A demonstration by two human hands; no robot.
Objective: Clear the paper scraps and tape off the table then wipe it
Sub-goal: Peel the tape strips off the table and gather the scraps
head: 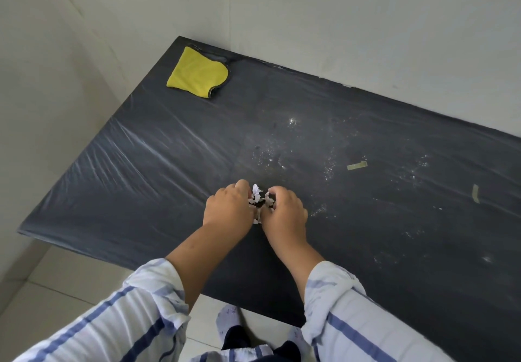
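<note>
A small heap of white paper scraps lies on the black plastic-covered table, squeezed between my two hands. My left hand cups the heap from the left with curled fingers. My right hand does the same from the right. Two yellowish strips of tape stick to the table on the right: one tape strip lies flat and further back, the other tape strip is nearer the right edge. A folded yellow cloth rests at the far left corner.
White specks and smears dot the table's middle and right. White walls stand close behind and to the left of the table. The table's near edge runs just in front of my body, with a pale tiled floor below.
</note>
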